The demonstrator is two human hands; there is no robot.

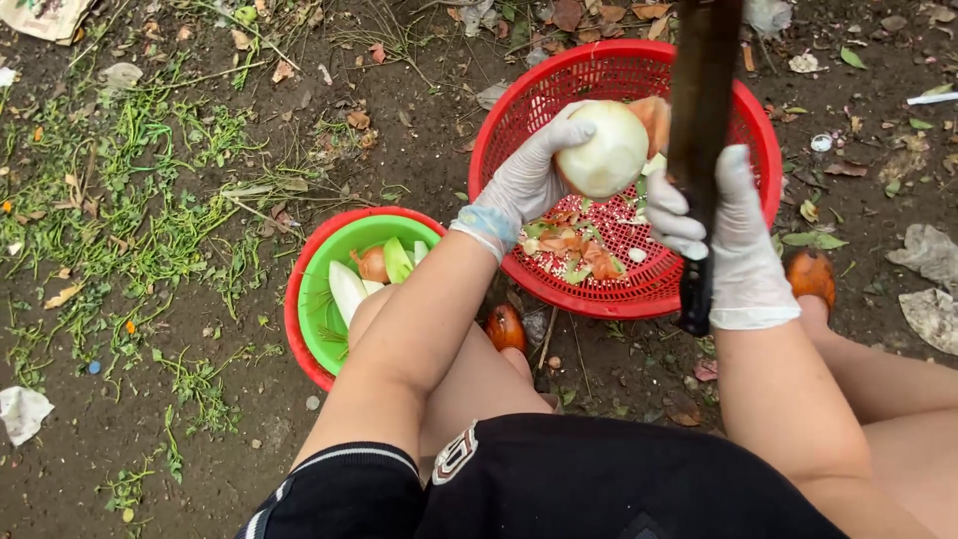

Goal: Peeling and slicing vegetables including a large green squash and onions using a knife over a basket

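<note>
Hands: our left hand [529, 180] cups the peeled onion [602, 150]; right hand [733, 240] grips the knife [702, 110].
Peeling: we keep scraps falling into the red basket [509, 130].
Blade: we angle it away from our fingers.

A peeled, pale yellow-white onion [603, 150], round and smooth, sits upper centre of the frame. The dark long-bladed knife [702, 130] stands nearly upright just right of it, handle lowest.
</note>
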